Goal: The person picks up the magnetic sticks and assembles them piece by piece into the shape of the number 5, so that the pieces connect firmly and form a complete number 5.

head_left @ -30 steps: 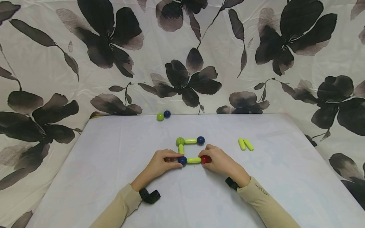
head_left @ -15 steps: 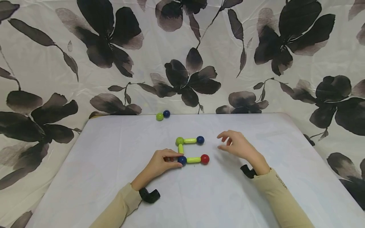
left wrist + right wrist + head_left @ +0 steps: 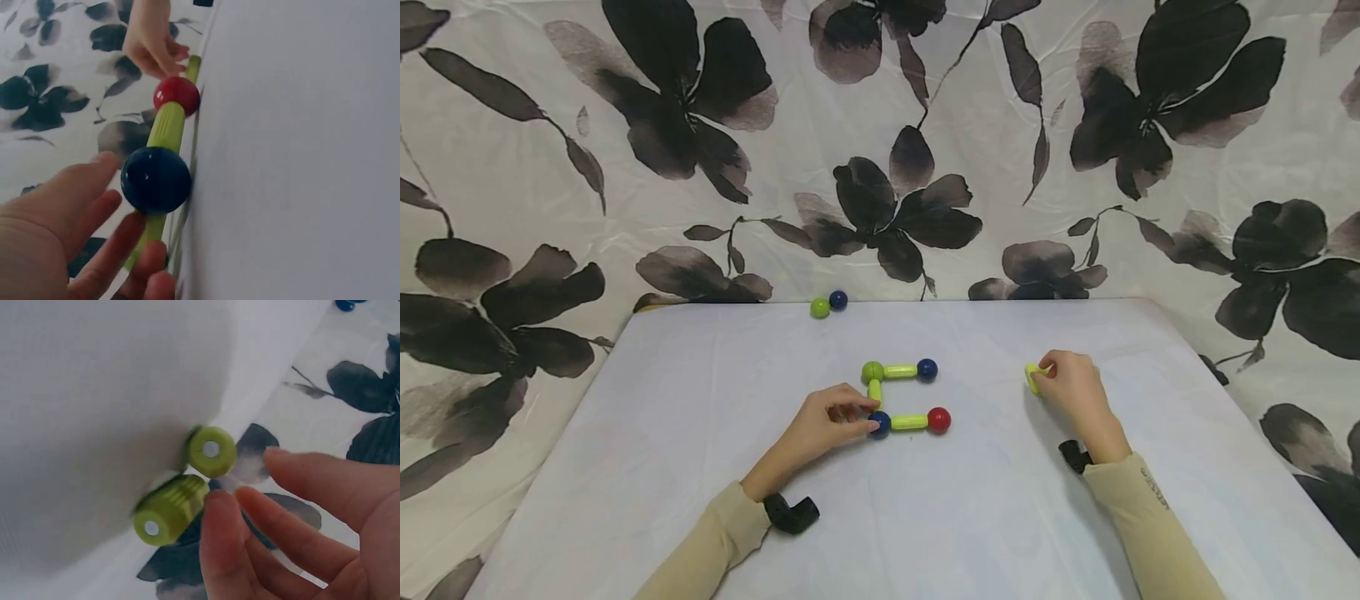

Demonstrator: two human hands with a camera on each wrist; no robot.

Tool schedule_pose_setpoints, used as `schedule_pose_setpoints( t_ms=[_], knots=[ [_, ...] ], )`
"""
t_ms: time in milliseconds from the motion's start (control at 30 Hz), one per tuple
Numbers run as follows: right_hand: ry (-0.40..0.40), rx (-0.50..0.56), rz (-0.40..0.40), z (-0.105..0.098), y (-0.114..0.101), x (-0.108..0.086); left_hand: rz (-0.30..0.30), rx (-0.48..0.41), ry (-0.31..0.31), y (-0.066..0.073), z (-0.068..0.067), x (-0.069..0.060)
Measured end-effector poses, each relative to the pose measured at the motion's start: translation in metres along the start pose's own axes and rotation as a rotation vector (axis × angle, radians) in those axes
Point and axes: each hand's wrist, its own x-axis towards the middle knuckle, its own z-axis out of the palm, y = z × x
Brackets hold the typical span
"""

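Note:
On the white table, a magnetic building set forms an open-sided shape: a green ball [image 3: 872,372], yellow-green rods [image 3: 900,372], a far blue ball [image 3: 927,370], a near blue ball [image 3: 881,425] and a red ball [image 3: 938,419]. My left hand [image 3: 822,422] lies loosely about the near blue ball. In the left wrist view its thumb stands apart from that ball [image 3: 156,181]. My right hand [image 3: 1073,390] is over two loose rods, partly hiding them. The right wrist view shows one rod [image 3: 212,467] with a gap to the thumb, and another rod [image 3: 178,503] beside the fingertips.
A loose green ball [image 3: 820,307] and a loose blue ball [image 3: 838,300] sit at the table's back edge. Floral cloth [image 3: 880,208] hangs behind the table [image 3: 700,467].
My right hand has let go of the red ball and moved right to the loose rods. My left fingers have loosened and lifted slightly at the near blue ball.

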Motion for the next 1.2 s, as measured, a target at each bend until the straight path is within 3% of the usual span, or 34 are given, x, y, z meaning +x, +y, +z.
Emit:
schedule_pose_setpoints(
  t_ms=[167,267,467,667,933,1200],
  knots=[
    [-0.006,-0.014,0.025,0.007,0.002,-0.002,0.029,0.041,0.012,0.02,-0.001,0.006],
    [-0.03,-0.011,0.054,0.009,0.001,-0.002,0.07,0.128,0.009,0.034,0.005,0.012],
    [-0.067,0.001,0.092,0.01,-0.003,-0.003,0.105,0.381,-0.105,0.058,0.031,0.027],
    [-0.128,0.018,0.105,0.011,-0.008,-0.003,0.102,0.535,-0.196,0.064,0.049,0.043],
    [-0.229,0.034,0.119,0.014,-0.011,-0.004,0.097,0.571,-0.232,0.06,0.059,0.046],
    [-0.233,0.084,0.105,0.012,-0.015,-0.005,0.093,0.553,-0.225,0.059,0.065,0.046]
  ],
)
